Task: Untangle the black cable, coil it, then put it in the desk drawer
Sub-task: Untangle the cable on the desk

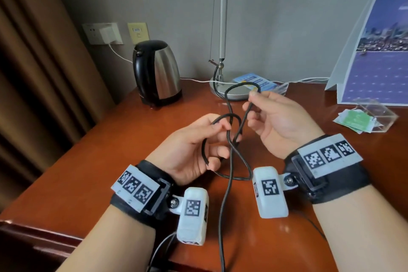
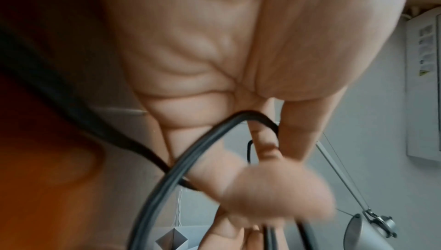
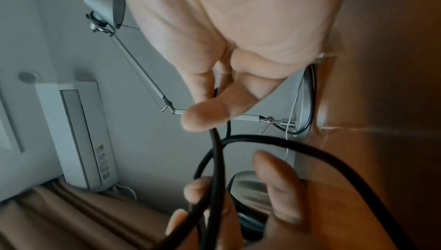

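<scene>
A black cable (image 1: 231, 130) hangs in crossed loops between my two hands above the brown desk (image 1: 92, 170). My left hand (image 1: 212, 139) has its fingers curled round one loop where the strands cross. My right hand (image 1: 251, 104) pinches the upper loop between thumb and forefinger. One long strand runs down off the desk's near edge. The cable (image 2: 190, 150) passes across my left palm in the left wrist view. In the right wrist view the cable (image 3: 216, 152) drops from my pinching thumb. No drawer is in view.
A steel kettle (image 1: 157, 70) stands at the back left. A lamp base (image 1: 229, 90) with its pole sits behind the hands, beside a card holder (image 1: 257, 83). At the right are a calendar (image 1: 375, 51) and a clear box (image 1: 373, 115) with packets.
</scene>
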Action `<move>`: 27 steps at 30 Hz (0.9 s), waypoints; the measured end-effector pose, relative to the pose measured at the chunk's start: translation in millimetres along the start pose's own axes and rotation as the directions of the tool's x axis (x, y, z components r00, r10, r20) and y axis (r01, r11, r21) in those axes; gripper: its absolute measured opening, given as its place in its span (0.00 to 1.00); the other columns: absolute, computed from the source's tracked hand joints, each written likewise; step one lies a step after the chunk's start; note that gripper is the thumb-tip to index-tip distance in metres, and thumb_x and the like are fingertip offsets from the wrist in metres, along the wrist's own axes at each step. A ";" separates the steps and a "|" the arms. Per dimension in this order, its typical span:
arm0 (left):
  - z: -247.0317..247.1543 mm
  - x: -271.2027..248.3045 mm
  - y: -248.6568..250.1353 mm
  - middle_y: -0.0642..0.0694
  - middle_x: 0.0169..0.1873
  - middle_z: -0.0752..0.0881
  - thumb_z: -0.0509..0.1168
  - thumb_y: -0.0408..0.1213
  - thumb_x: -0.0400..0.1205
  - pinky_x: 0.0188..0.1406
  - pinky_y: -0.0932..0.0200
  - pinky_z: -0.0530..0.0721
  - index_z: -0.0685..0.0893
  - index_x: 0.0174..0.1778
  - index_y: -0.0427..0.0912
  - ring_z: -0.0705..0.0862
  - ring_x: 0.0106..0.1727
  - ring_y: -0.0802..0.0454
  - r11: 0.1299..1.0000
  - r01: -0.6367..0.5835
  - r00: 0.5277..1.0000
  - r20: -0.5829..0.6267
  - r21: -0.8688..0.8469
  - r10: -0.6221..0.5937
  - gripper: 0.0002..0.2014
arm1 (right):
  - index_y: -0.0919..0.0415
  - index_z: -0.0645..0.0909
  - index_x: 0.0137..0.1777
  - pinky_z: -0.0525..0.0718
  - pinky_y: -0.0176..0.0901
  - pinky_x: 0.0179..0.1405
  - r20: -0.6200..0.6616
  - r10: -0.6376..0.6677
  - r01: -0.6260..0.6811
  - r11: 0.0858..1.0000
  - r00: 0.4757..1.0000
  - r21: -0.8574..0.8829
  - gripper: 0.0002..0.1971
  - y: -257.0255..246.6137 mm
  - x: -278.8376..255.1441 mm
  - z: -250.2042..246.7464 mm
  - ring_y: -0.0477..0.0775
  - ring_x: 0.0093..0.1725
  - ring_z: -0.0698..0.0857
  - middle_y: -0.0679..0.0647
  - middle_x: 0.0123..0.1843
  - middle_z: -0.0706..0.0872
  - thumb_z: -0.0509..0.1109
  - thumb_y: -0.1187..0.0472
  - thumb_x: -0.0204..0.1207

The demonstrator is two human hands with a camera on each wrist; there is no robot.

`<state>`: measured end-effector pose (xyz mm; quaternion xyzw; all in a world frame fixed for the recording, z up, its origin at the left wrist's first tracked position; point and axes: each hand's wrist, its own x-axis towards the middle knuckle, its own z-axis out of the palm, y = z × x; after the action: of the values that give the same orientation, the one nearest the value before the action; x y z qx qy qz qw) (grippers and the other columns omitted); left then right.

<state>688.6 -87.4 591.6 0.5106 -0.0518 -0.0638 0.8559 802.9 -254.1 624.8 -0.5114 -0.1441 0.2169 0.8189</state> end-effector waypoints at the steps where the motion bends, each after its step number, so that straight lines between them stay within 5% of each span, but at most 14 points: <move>1: -0.4 -1.1 -0.5 0.27 0.60 0.86 0.65 0.33 0.87 0.23 0.63 0.83 0.82 0.55 0.44 0.90 0.37 0.48 1.000 0.011 0.999 0.032 0.007 -0.011 0.04 | 0.62 0.80 0.46 0.83 0.32 0.23 -0.025 -0.028 0.029 0.999 0.999 0.038 0.06 1.2 2.0 0.1 0.44 0.26 0.81 0.55 0.35 0.85 0.68 0.64 0.86; 3: -0.1 -3.1 -2.2 0.21 0.59 0.86 0.64 0.23 0.85 0.25 0.63 0.84 0.80 0.56 0.42 0.91 0.35 0.47 1.000 -0.002 0.997 0.080 0.026 0.000 0.10 | 0.64 0.80 0.46 0.84 0.34 0.26 -0.070 -0.068 0.074 0.993 0.995 0.091 0.06 2.6 6.3 -0.8 0.45 0.27 0.82 0.56 0.36 0.85 0.68 0.66 0.86; 6: 2.1 -3.9 -2.0 0.29 0.42 0.90 0.63 0.16 0.82 0.21 0.65 0.77 0.77 0.54 0.40 0.85 0.25 0.51 0.992 -0.113 0.992 0.057 0.048 0.111 0.14 | 0.63 0.80 0.47 0.82 0.36 0.24 -0.065 -0.043 0.048 0.997 0.997 0.062 0.05 4.0 7.4 -1.1 0.48 0.27 0.82 0.55 0.34 0.82 0.70 0.65 0.85; 9: 2.4 -0.9 -0.2 0.35 0.38 0.89 0.64 0.18 0.83 0.20 0.66 0.74 0.78 0.51 0.41 0.83 0.25 0.54 0.973 -0.227 0.972 -0.054 0.043 0.229 0.12 | 0.62 0.81 0.46 0.70 0.38 0.16 0.064 0.074 -0.051 0.953 0.995 -0.298 0.08 10.4 -0.7 0.2 0.51 0.24 0.77 0.54 0.33 0.78 0.73 0.58 0.83; 12: 0.1 2.2 2.0 0.31 0.40 0.85 0.66 0.22 0.82 0.24 0.65 0.76 0.79 0.50 0.43 0.78 0.27 0.48 0.951 -0.309 0.939 -0.154 0.015 0.308 0.11 | 0.75 0.82 0.56 0.68 0.36 0.13 0.236 0.306 -0.123 0.813 0.922 -0.570 0.18 16.0 -8.6 3.9 0.53 0.21 0.76 0.60 0.34 0.78 0.70 0.56 0.84; 14: 0.3 3.2 3.4 0.33 0.44 0.87 0.67 0.23 0.83 0.28 0.62 0.79 0.79 0.52 0.44 0.77 0.28 0.48 0.940 -0.341 0.919 -0.207 0.011 0.336 0.11 | 0.78 0.81 0.64 0.68 0.36 0.12 0.288 0.384 -0.152 0.791 0.877 -0.593 0.21 17.4 -9.7 4.7 0.52 0.21 0.75 0.62 0.35 0.79 0.67 0.57 0.86; 18: -0.7 4.8 2.8 0.39 0.42 0.87 0.65 0.25 0.86 0.32 0.55 0.71 0.76 0.60 0.42 0.73 0.22 0.53 0.933 -0.359 0.904 -0.245 0.006 0.350 0.11 | 0.63 0.90 0.58 0.59 0.35 0.17 0.418 0.413 -0.176 0.849 0.809 -0.499 0.15 17.7 -11.1 8.5 0.49 0.23 0.68 0.67 0.49 0.78 0.70 0.53 0.82; 22: -1.4 8.3 -2.0 0.39 0.54 0.92 0.68 0.29 0.85 0.36 0.52 0.65 0.79 0.58 0.45 0.70 0.31 0.49 0.953 -0.301 0.914 -0.273 0.038 0.300 0.10 | 0.63 0.92 0.48 0.53 0.39 0.19 0.516 0.435 -0.228 0.880 0.738 -0.417 0.11 16.5 -13.6 10.9 0.45 0.19 0.68 0.62 0.36 0.74 0.71 0.57 0.79; 24: 0.2 8.5 -1.6 0.36 0.57 0.91 0.69 0.28 0.85 0.39 0.50 0.64 0.79 0.57 0.45 0.69 0.36 0.47 0.960 -0.281 0.919 -0.286 0.007 0.271 0.10 | 0.75 0.86 0.53 0.54 0.37 0.17 0.513 0.413 -0.214 0.890 0.753 -0.403 0.14 16.9 -14.4 14.6 0.43 0.18 0.68 0.60 0.35 0.83 0.72 0.60 0.80; 27: -0.5 8.1 -0.9 0.40 0.38 0.89 0.69 0.29 0.84 0.28 0.57 0.65 0.75 0.55 0.41 0.75 0.27 0.52 0.970 -0.241 0.925 -0.304 0.000 0.230 0.09 | 0.72 0.80 0.55 0.57 0.33 0.14 0.390 0.292 -0.161 0.928 0.873 -0.335 0.12 13.8 -12.8 18.9 0.44 0.15 0.69 0.55 0.29 0.81 0.68 0.60 0.82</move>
<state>696.7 -88.7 590.8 0.4884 0.0196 0.1172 0.8645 780.3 -240.6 620.4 -0.5788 -0.2911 0.3969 0.6501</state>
